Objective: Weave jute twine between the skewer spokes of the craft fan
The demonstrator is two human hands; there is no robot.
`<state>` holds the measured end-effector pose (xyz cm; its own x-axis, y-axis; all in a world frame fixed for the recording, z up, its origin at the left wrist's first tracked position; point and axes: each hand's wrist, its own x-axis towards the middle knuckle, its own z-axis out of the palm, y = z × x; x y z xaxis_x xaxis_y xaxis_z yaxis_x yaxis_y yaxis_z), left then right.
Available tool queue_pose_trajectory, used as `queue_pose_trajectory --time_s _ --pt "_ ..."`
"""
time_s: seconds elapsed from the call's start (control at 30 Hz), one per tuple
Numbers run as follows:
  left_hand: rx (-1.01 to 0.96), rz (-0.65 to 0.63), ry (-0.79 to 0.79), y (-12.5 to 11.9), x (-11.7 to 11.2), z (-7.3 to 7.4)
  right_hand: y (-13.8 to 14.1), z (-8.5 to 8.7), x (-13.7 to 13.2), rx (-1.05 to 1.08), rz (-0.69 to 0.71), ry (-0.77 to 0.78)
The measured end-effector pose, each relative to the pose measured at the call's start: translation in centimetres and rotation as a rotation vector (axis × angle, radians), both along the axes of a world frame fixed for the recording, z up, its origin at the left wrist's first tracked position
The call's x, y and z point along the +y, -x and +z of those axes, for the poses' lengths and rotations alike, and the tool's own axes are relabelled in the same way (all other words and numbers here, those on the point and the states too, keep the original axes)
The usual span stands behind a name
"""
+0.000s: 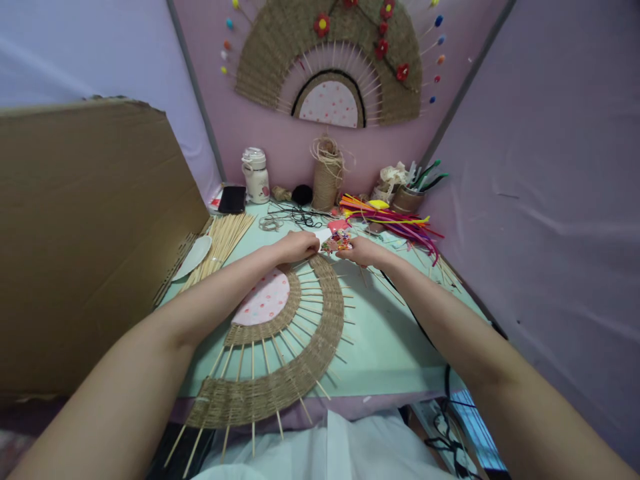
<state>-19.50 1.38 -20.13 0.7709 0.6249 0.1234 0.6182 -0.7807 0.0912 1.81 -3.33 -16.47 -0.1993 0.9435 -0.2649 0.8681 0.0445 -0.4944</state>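
Note:
Both arms reach to the far middle of the table. My left hand (299, 247) is closed, its fingers curled at the left edge of a small packet of multicoloured bits (337, 241). From the right, my right hand (366, 253) pinches the packet's other side. What the bits are is too small to tell. White paper or plastic (323, 236) shows beside the left fingers. Below the hands lies a half-round woven fan (333, 300) with thin stick ribs and a pink dotted centre (265, 298). Its lower end overhangs the table's front edge.
A twine spool (325, 180), white bottle (256, 177) and phone (233, 199) stand or lie along the back. Bright pipe cleaners (395, 223) lie right, bundled sticks (220, 250) left. A cardboard sheet (95, 247) rises at left. A finished-looking fan (260, 70) hangs on the wall.

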Motion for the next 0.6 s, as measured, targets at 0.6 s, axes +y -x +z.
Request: queue_pose_trajectory --time_s 0.6 --pt "0.007 0.023 0.011 0.0 0.0 -0.1 -0.2 -1.4 0.5 -0.053 0.057 -0.113"
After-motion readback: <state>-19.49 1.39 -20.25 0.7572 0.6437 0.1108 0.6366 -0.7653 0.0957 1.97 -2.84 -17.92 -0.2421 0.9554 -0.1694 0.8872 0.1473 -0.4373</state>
